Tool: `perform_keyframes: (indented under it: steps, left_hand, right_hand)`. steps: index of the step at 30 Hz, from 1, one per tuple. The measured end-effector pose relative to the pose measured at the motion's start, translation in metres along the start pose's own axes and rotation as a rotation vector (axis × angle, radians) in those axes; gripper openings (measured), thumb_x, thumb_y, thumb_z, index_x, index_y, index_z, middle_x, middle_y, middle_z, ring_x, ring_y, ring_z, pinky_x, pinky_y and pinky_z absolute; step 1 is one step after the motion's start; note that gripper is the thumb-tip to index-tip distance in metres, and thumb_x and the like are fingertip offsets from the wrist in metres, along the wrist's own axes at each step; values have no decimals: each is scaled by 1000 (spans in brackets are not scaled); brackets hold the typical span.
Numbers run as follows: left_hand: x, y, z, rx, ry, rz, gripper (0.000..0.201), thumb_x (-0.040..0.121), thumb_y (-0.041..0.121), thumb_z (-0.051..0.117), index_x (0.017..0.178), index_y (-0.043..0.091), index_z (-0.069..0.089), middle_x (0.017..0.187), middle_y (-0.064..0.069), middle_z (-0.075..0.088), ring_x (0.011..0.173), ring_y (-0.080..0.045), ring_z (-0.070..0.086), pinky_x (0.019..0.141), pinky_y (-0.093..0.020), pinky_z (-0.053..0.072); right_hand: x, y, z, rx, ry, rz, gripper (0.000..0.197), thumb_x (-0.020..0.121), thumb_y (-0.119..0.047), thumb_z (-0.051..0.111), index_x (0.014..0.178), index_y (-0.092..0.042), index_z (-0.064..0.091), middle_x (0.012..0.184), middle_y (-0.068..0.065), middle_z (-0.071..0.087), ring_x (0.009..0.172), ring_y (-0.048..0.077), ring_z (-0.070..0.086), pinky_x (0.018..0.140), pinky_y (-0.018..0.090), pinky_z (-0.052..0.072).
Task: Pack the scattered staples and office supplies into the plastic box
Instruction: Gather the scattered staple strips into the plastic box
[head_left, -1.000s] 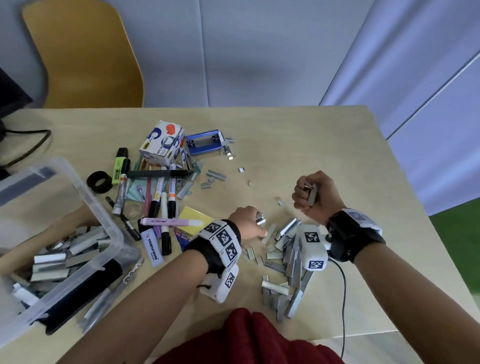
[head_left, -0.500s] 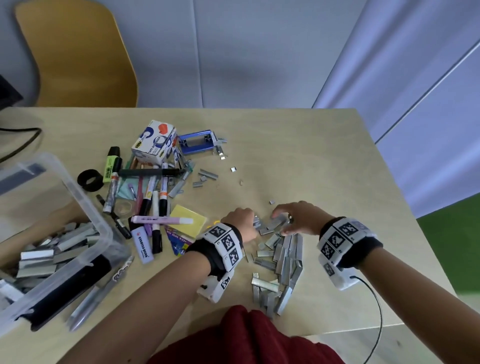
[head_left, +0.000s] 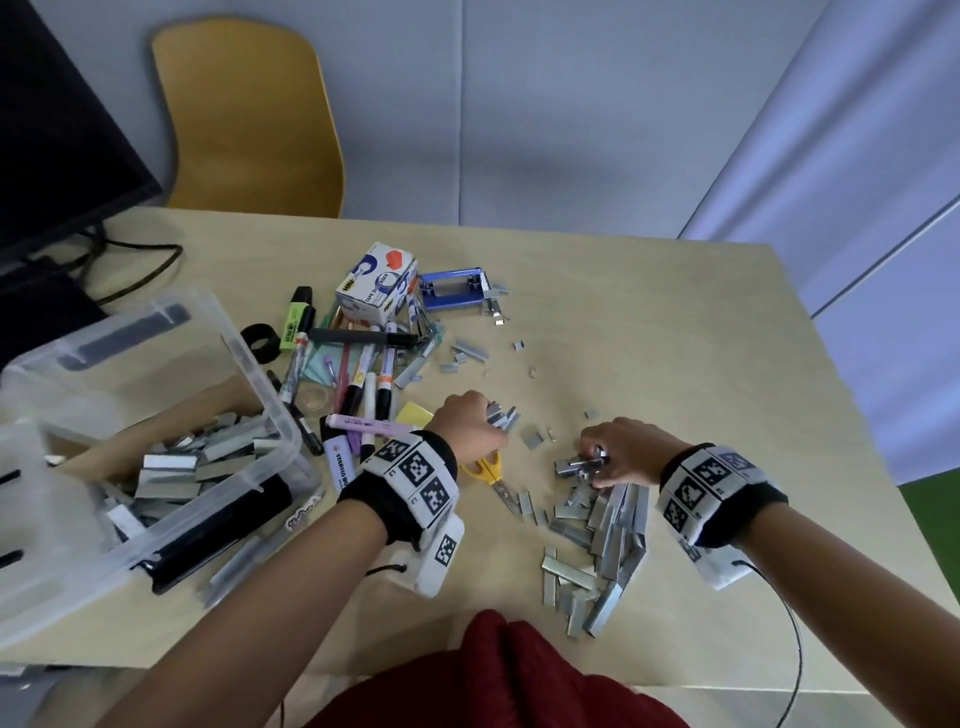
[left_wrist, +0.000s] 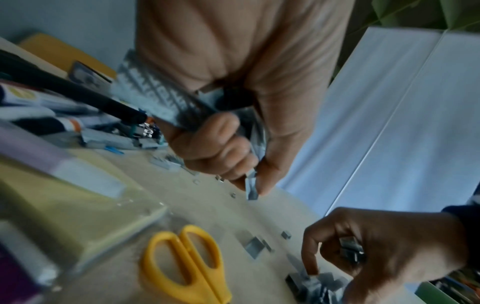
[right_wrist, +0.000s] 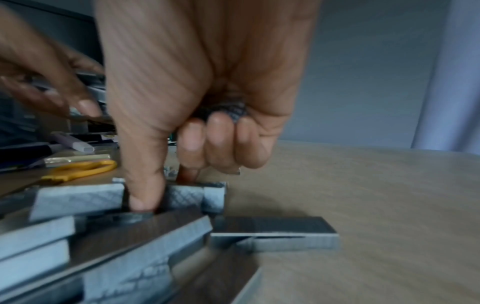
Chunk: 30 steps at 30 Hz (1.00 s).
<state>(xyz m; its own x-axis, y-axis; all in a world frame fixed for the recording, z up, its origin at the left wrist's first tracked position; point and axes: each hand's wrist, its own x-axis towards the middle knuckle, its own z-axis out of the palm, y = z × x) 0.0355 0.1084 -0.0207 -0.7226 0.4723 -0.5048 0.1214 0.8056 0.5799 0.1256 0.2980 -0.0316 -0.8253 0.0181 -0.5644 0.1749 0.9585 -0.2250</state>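
Grey staple strips (head_left: 605, 525) lie heaped on the table near its front edge. My left hand (head_left: 475, 423) (left_wrist: 228, 152) grips a bundle of staple strips (head_left: 501, 415) (left_wrist: 161, 107) just above the table. My right hand (head_left: 618, 452) (right_wrist: 197, 127) has its fingers curled round some staples (right_wrist: 228, 112) and pinches more at the top of the heap (right_wrist: 187, 197). The clear plastic box (head_left: 275, 415) stands at the left, holding several staple strips (head_left: 171, 462) and a black object. Yellow-handled scissors (head_left: 485, 467) (left_wrist: 187, 265) lie between my hands.
Markers, highlighters (head_left: 296, 322), a tape dispenser carton (head_left: 376, 283), a blue staple case (head_left: 452, 288), yellow sticky notes (head_left: 415, 415) and a black tape roll (head_left: 260, 340) are scattered behind my left hand. A monitor (head_left: 57, 130) and a chair (head_left: 249, 119) stand at the back left.
My right hand came down from a raised fist onto the staple heap. The two hands met over the staples, then drew apart, the left keeping its bundle. The view shifted left.
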Motion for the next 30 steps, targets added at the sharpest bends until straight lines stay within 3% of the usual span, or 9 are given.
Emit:
perform_keyframes:
  steps: [3,8,10,14,17,20,24,27,30]
  left_hand:
    - [-5,-6,-7,-24,18,-10,34,79,13,59,56,15,34,58,0,39,53,-14,37,45,-21,25]
    - [-10,-11,-12,-53,31,-21,34,80,14,60,57,15,35,58,1,40,54,-12,38,47,-22,26]
    - [-11,-11,-14,-67,31,-17,34,81,14,59,57,15,35,58,1,40,54,-12,38,47,-22,26]
    - [-11,-9,-20,-68,20,-8,32,81,14,60,58,15,37,61,1,42,58,-14,41,48,-22,28]
    - [-16,-5,-32,-80,30,26,32,81,13,60,59,15,36,61,2,40,56,-12,40,48,-22,27]
    - [-27,1,-56,-121,64,105,34,81,12,60,60,15,33,59,1,35,54,-13,34,47,-22,26]
    - [-52,3,-106,-128,176,175,33,85,17,61,65,16,35,61,3,32,53,-9,32,41,-11,26]
    - [-73,-6,-150,-144,296,209,29,84,23,64,69,12,42,67,0,42,60,-14,43,54,-19,33]
    - [-93,-26,-187,-85,371,212,21,84,25,64,77,11,50,67,-1,43,60,-15,41,55,-26,32]
  right_hand:
    - [4,-8,-2,-78,4,8,27,76,-22,70,100,-19,58,98,-1,62,87,16,53,76,27,44]
    - [12,-24,-2,-85,55,0,29,75,-22,70,100,-15,58,84,-4,50,80,15,48,61,21,33]
    - [15,-31,0,-40,77,0,25,74,-22,72,93,-15,58,79,-5,48,78,15,47,52,17,26]
    - [24,-47,-1,155,130,30,30,68,-19,72,62,-22,43,67,-4,47,73,17,44,50,20,26]
    - [29,-60,-8,371,217,55,27,65,-14,72,59,-18,46,62,-2,46,66,17,41,51,22,26]
    - [27,-77,-24,542,281,40,29,66,-7,71,56,-18,46,56,-4,42,54,10,36,49,21,28]
    - [22,-109,-53,630,327,-61,21,69,-2,68,60,-11,51,53,-4,40,47,4,35,42,10,27]
    - [21,-141,-73,683,354,-162,19,70,1,67,62,-8,52,50,-5,39,38,2,35,40,8,25]
    - [23,-175,-87,711,351,-265,11,71,5,65,67,3,55,40,-11,37,37,2,33,40,8,26]
